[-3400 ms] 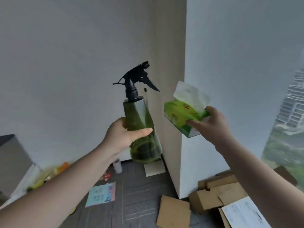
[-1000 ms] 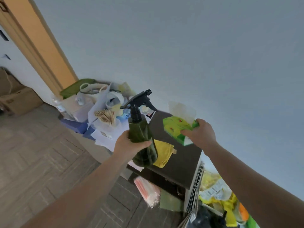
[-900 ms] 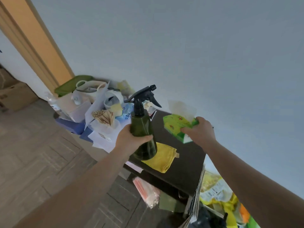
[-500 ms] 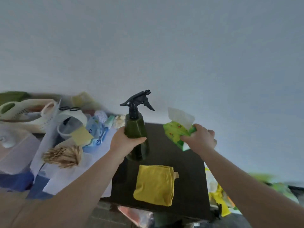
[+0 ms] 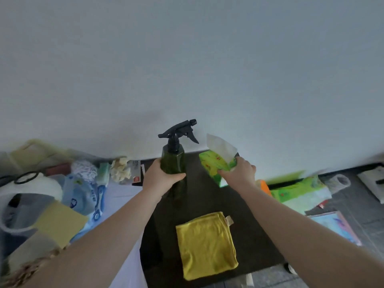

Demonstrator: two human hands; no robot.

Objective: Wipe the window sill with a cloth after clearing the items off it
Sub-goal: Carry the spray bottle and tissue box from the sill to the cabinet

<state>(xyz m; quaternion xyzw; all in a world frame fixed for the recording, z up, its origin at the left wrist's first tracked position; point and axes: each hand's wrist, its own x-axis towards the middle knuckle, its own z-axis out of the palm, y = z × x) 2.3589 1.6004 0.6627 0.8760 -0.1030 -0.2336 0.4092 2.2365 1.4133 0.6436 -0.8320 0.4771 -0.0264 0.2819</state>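
My left hand (image 5: 161,177) grips a dark green spray bottle (image 5: 174,159) with a black trigger head, upright, low over the far part of a dark table (image 5: 255,225). My right hand (image 5: 239,175) holds a green tissue pack (image 5: 214,166) with a white tissue sticking out of its top, just right of the bottle. A folded yellow cloth (image 5: 205,244) lies flat on the table's near half, below and between both hands. No window sill is in view.
Left of the table lies a heap of clutter: a blue pouch (image 5: 81,194), yellow sheet (image 5: 60,223), white container (image 5: 27,190). To the right on the floor lie a green package (image 5: 299,190) and a colourful booklet (image 5: 336,225). A plain wall stands behind.
I have turned away from the window corner to the dark table. Both hands have carried the bottle and tissue pack over it and lowered them toward its far end.
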